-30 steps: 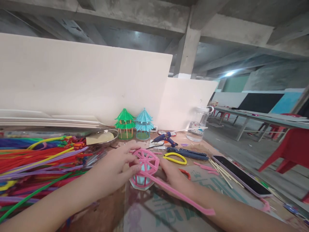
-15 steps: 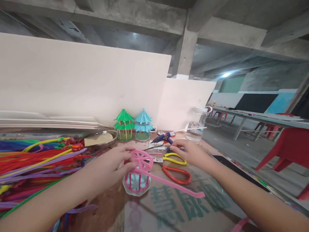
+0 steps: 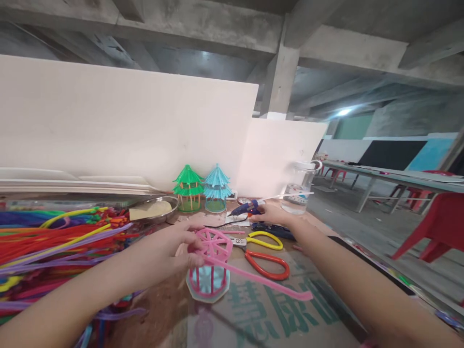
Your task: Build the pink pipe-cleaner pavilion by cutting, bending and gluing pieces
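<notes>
My left hand (image 3: 183,246) pinches a pink pipe-cleaner frame (image 3: 213,244), shaped like a spoked ring, by its left side. From it a long pink strip (image 3: 261,280) sticks out to the right. Under the ring, pink posts rise from a pale blue octagonal base (image 3: 208,285). My right hand (image 3: 273,213) is closed at the handle of a blue hot glue gun (image 3: 243,208); some of its fingers are hidden. Scissors (image 3: 266,263) with one yellow and one red-orange handle lie between the hands. A dark blue tool (image 3: 273,229) lies under the right wrist.
Bundles of coloured pipe cleaners (image 3: 54,251) cover the left side. A metal bowl (image 3: 155,208) stands behind them. Green (image 3: 188,188) and light blue (image 3: 216,188) pavilion models stand by the white board (image 3: 126,125). A clear jug (image 3: 299,188) is at the back right.
My right hand has moved from above the dark blue tool to the glue gun's handle. The left hand keeps its hold on the pink frame. The view has shifted slightly.
</notes>
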A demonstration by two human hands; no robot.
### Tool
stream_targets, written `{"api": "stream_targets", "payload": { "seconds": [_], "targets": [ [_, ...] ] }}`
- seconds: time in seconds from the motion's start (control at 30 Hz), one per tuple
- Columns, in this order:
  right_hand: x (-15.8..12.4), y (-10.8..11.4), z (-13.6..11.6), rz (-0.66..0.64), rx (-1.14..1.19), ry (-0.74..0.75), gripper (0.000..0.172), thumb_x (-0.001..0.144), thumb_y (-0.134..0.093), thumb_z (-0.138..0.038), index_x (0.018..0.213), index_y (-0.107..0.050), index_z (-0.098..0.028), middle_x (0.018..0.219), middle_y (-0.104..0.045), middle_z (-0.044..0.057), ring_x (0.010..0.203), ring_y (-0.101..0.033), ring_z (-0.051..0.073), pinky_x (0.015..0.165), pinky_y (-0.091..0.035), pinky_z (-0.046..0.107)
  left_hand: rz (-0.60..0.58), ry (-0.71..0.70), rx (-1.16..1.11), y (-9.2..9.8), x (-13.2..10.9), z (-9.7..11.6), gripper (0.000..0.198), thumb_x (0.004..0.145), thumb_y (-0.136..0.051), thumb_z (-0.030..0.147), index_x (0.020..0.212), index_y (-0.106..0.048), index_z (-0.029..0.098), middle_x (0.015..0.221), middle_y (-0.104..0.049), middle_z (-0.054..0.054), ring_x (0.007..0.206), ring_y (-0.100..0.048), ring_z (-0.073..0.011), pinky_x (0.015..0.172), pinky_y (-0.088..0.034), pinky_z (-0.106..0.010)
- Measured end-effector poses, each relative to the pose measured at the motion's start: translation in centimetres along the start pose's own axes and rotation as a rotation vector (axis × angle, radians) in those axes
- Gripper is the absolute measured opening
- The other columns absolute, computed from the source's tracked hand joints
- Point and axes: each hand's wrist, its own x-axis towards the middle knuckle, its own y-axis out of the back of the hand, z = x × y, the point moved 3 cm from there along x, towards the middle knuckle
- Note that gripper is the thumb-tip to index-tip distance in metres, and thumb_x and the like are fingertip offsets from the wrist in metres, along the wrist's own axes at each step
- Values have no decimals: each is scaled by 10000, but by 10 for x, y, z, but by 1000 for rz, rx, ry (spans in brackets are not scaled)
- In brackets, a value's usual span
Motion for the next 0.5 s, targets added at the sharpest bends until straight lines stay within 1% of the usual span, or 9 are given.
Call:
{"api": "stream_targets", "payload": {
  "seconds": [0.07, 0.17, 0.23, 0.3, 0.37, 0.43, 0.5],
  "targets": [
    [2, -9, -4, 24, 13, -30, 204, 732, -715, -253, 900, -704, -138, 853, -737, 75, 793, -661, 219, 696, -489, 267, -29, 10, -5, -1, 0, -1, 249, 829, -537, 409, 837, -714, 232, 1184, -636, -69, 1198, -554, -298, 917, -496, -372],
    [1, -19, -9, 75, 45, -68, 144, 759, -668, -183, 879, -702, -111, 806, -729, 85, 775, -658, 220, 667, -478, 263, 7, 4, -5, -1, 0, -3, 228, 818, -559, 407, 807, -705, 232, 1240, -616, -63, 1213, -545, -306, 932, -494, -393],
    [-2, -18, -13, 109, 74, -78, 156, 777, -641, -176, 900, -705, -104, 801, -727, 86, 785, -659, 229, 666, -477, 273, 28, -3, 2, -2, 2, -2, 200, 810, -576, 382, 757, -689, 225, 1308, -581, -56, 1230, -534, -304, 967, -477, -414],
    [-6, -11, -18, 149, 109, -77, 197, 799, -622, -198, 953, -705, -107, 849, -732, 92, 830, -660, 241, 687, -481, 285, 53, -26, 20, -2, 2, 1, 175, 809, -589, 350, 730, -673, 219, 1356, -546, -55, 1255, -512, -297, 1004, -454, -434],
    [-14, 0, -25, 185, 155, -68, 235, 828, -596, -244, 996, -702, -117, 915, -734, 96, 880, -659, 244, 705, -489, 289, 105, -63, 59, 0, 2, 5, 162, 813, -602, 338, 733, -670, 215, 1356, -542, -73, 1260, -503, -292, 1015, -448, -448],
    [-27, 12, -34, 205, 213, -52, 285, 860, -559, -319, 1025, -698, -133, 967, -736, 93, 892, -663, 238, 690, -501, 287, 172, -130, 133, 1, 2, 9, 175, 827, -607, 341, 738, -673, 205, 1348, -542, -106, 1253, -506, -297, 1009, -457, -458],
    [-43, 21, -45, 208, 284, -7, 308, 884, -509, -348, 1037, -701, -163, 1019, -736, 72, 901, -669, 213, 718, -512, 277, 248, -224, 234, 2, 1, 13, 211, 854, -587, 337, 730, -668, 186, 1355, -530, -144, 1255, -505, -308, 1011, -458, -470]
  ]
}}
